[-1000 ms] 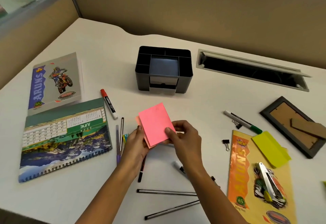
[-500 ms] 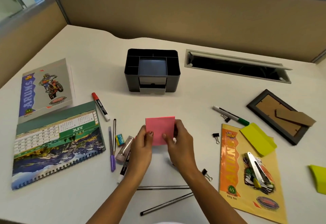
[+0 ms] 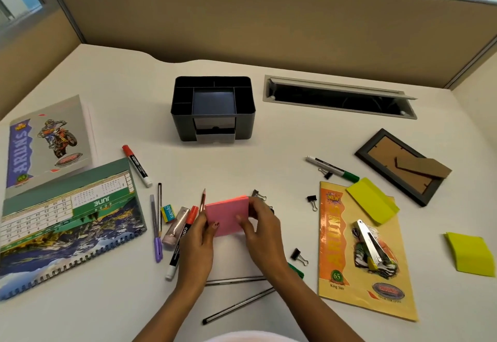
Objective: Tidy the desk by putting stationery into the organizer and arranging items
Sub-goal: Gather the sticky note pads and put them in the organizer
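Pink notes [image 3: 228,213]: a stack held between both hands, in front of the organizer [image 3: 244,126] and well apart from it.
Left hand [image 3: 197,244]: pinches the stack's left edge, thumb on top.
Right hand [image 3: 262,230]: fingers curled round the stack's right edge, thumb on top.
Red marker [image 3: 137,165]: on the counter [image 3: 269,153], front-left of the organizer.
Green marker [image 3: 332,168]: front-right of the organizer.

A square pink sticky-note pad [image 3: 227,213] is gripped by the left hand [image 3: 197,244] and right hand [image 3: 262,234] above the white desk [image 3: 269,153], near its front edge.
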`<state>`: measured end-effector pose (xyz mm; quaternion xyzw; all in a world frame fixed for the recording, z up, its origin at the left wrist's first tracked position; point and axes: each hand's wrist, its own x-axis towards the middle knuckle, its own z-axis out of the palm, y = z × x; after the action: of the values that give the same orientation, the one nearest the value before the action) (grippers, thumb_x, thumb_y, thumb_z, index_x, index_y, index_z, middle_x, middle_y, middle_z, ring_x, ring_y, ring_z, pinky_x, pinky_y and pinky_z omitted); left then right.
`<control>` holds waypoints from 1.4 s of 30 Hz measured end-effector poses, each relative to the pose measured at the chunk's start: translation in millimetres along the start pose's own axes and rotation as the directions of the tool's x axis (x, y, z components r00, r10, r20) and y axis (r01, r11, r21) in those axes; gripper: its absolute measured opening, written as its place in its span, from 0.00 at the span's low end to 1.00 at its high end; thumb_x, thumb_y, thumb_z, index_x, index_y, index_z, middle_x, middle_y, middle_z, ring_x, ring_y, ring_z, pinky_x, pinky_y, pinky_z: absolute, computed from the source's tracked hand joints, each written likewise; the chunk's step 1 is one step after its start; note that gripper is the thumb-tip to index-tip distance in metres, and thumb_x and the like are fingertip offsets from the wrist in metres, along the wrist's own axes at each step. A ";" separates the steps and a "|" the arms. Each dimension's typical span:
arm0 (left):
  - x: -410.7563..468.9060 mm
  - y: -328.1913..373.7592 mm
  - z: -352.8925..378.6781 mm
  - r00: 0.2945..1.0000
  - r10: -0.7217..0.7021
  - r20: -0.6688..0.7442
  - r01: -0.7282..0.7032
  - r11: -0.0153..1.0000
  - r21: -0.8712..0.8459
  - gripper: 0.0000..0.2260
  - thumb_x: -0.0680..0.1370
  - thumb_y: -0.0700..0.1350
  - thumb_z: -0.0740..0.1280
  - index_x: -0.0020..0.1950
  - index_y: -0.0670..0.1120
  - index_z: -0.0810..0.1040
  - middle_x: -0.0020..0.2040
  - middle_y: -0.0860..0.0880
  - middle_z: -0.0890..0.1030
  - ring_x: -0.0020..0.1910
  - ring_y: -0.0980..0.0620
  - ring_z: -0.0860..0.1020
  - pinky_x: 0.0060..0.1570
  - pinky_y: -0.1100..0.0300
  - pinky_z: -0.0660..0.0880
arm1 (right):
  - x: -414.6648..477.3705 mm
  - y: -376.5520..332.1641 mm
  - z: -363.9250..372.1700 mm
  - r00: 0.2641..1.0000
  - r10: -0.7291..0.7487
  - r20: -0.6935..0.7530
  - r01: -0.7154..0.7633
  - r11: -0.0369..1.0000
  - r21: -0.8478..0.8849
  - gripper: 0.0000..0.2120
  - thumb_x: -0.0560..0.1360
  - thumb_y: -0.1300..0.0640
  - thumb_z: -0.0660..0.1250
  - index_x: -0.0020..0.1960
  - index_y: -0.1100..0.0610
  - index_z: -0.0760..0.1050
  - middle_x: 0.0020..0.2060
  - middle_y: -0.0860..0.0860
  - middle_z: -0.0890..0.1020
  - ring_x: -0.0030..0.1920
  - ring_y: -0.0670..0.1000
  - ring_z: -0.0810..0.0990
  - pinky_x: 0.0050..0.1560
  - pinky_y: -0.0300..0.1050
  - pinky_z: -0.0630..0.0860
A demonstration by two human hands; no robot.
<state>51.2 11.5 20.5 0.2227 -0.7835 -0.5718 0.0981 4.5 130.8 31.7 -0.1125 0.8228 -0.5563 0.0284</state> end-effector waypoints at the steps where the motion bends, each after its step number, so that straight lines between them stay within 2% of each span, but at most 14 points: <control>1: 2.3 2.1 -0.4 1.000 -0.003 0.005 0.003 1.000 -0.017 0.10 0.79 0.40 0.62 0.58 0.48 0.75 0.46 0.58 0.77 0.48 0.61 0.76 0.45 0.64 0.73 | 3.6 -1.0 -7.2 0.999 -0.011 -0.039 0.011 1.000 0.009 0.12 0.75 0.64 0.67 0.53 0.50 0.74 0.47 0.44 0.80 0.48 0.40 0.77 0.47 0.29 0.72; 3: 7.2 8.9 -1.7 0.999 -0.013 0.040 0.015 0.999 -0.038 0.08 0.79 0.40 0.62 0.54 0.52 0.76 0.44 0.55 0.79 0.47 0.56 0.77 0.44 0.61 0.73 | 14.3 0.4 -28.2 0.985 -0.027 -0.169 0.028 1.000 0.005 0.10 0.74 0.64 0.69 0.53 0.54 0.76 0.46 0.48 0.80 0.47 0.43 0.79 0.47 0.33 0.74; 6: 13.4 18.8 -0.9 0.990 -0.063 0.125 0.070 0.996 -0.054 0.08 0.79 0.40 0.62 0.54 0.50 0.76 0.42 0.56 0.79 0.43 0.59 0.77 0.40 0.66 0.71 | 29.8 14.6 -71.4 0.920 -0.031 -0.391 -0.013 0.994 -0.110 0.10 0.73 0.65 0.69 0.54 0.56 0.77 0.47 0.50 0.80 0.48 0.47 0.79 0.50 0.40 0.76; 8: 16.1 20.8 2.4 0.977 -0.115 0.179 0.129 0.990 -0.065 0.09 0.79 0.39 0.62 0.57 0.45 0.76 0.42 0.55 0.80 0.43 0.60 0.78 0.39 0.67 0.73 | 36.0 32.7 -104.2 0.860 -0.004 -0.510 -0.129 0.966 -0.225 0.12 0.73 0.66 0.69 0.56 0.57 0.77 0.50 0.53 0.80 0.51 0.52 0.78 0.52 0.43 0.74; 10: 17.3 21.2 6.1 0.959 -0.175 0.224 0.206 0.971 -0.121 0.10 0.79 0.38 0.62 0.59 0.41 0.76 0.44 0.50 0.82 0.43 0.56 0.80 0.39 0.66 0.77 | 38.0 54.8 -138.0 0.808 0.052 -0.587 -0.307 0.887 -0.344 0.17 0.72 0.69 0.67 0.60 0.59 0.75 0.54 0.57 0.78 0.57 0.58 0.73 0.55 0.44 0.68; 14: 16.9 19.6 13.1 0.922 -0.242 0.302 0.320 0.915 -0.245 0.13 0.78 0.36 0.62 0.62 0.36 0.73 0.54 0.39 0.81 0.47 0.46 0.80 0.41 0.64 0.80 | 34.4 88.5 -192.2 0.791 0.176 -0.586 -0.511 0.717 -0.474 0.27 0.72 0.69 0.66 0.70 0.63 0.67 0.63 0.64 0.73 0.65 0.64 0.65 0.63 0.50 0.60; 19: 8.9 23.0 19.4 0.908 -0.255 0.332 0.355 0.890 -0.288 0.11 0.78 0.37 0.62 0.59 0.37 0.75 0.52 0.40 0.81 0.45 0.50 0.81 0.39 0.66 0.79 | 32.2 101.1 -219.4 0.790 0.302 -0.533 -0.575 0.665 -0.476 0.31 0.71 0.60 0.73 0.71 0.62 0.66 0.66 0.63 0.71 0.67 0.63 0.63 0.64 0.51 0.61; 23: 8.0 24.8 22.3 0.902 -0.267 0.340 0.372 0.880 -0.296 0.12 0.79 0.37 0.62 0.62 0.37 0.74 0.53 0.39 0.81 0.48 0.47 0.81 0.41 0.63 0.80 | 35.8 104.3 -225.4 0.787 0.330 -0.522 -0.588 0.659 -0.469 0.31 0.69 0.58 0.76 0.68 0.63 0.70 0.63 0.64 0.71 0.66 0.62 0.64 0.63 0.50 0.63; 29: 7.0 32.2 23.2 0.901 -0.259 0.349 0.365 0.886 -0.285 0.12 0.79 0.37 0.62 0.62 0.39 0.74 0.53 0.41 0.82 0.48 0.48 0.81 0.43 0.62 0.80 | 45.5 95.7 -240.9 0.677 0.553 -0.486 -0.736 0.516 -0.438 0.29 0.67 0.53 0.77 0.64 0.59 0.72 0.61 0.62 0.76 0.64 0.64 0.70 0.61 0.51 0.64; 32: 5.6 33.1 25.4 0.910 -0.262 0.320 0.352 0.897 -0.266 0.11 0.79 0.36 0.62 0.61 0.39 0.75 0.52 0.42 0.82 0.46 0.50 0.81 0.42 0.62 0.80 | 42.7 84.4 -242.3 0.651 0.469 -0.597 -0.758 0.445 -0.476 0.22 0.71 0.54 0.73 0.63 0.58 0.75 0.60 0.63 0.76 0.62 0.65 0.69 0.60 0.54 0.65; 34: 4.5 33.0 27.4 0.915 -0.266 0.304 0.348 0.901 -0.259 0.11 0.79 0.36 0.62 0.61 0.38 0.74 0.52 0.42 0.81 0.45 0.51 0.81 0.41 0.63 0.80 | 40.6 77.0 -238.8 0.680 0.335 -0.653 -0.709 0.529 -0.466 0.17 0.75 0.56 0.69 0.62 0.60 0.76 0.58 0.63 0.77 0.60 0.65 0.70 0.58 0.54 0.66; 36: 3.4 32.9 28.7 0.915 -0.268 0.303 0.349 0.901 -0.259 0.11 0.78 0.36 0.62 0.61 0.38 0.75 0.50 0.43 0.82 0.43 0.53 0.82 0.39 0.64 0.80 | 36.6 62.5 -226.5 0.693 0.276 -0.666 -0.610 0.718 -0.337 0.14 0.78 0.60 0.64 0.62 0.63 0.76 0.56 0.63 0.78 0.57 0.63 0.73 0.53 0.52 0.69; 39: 1.9 33.6 30.4 0.917 -0.257 0.305 0.343 0.898 -0.276 0.10 0.78 0.35 0.62 0.59 0.41 0.75 0.46 0.46 0.82 0.36 0.58 0.83 0.35 0.66 0.79 | 23.9 36.0 -193.0 0.689 0.374 -0.621 -0.510 0.858 -0.050 0.13 0.80 0.60 0.60 0.62 0.62 0.74 0.54 0.59 0.79 0.51 0.56 0.75 0.49 0.49 0.70; 42: 0.3 35.5 33.9 0.921 -0.243 0.304 0.336 0.891 -0.306 0.09 0.78 0.35 0.62 0.56 0.44 0.75 0.44 0.48 0.82 0.34 0.59 0.82 0.32 0.67 0.78 | 8.8 16.3 -151.6 0.774 0.496 -0.394 -0.430 0.868 0.249 0.13 0.79 0.60 0.62 0.63 0.58 0.73 0.54 0.55 0.79 0.50 0.54 0.77 0.46 0.48 0.75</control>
<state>28.7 49.0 42.8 0.2405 -0.6318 -0.7350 -0.0531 -32.6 272.6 74.9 0.2266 0.7665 -0.6008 -0.0164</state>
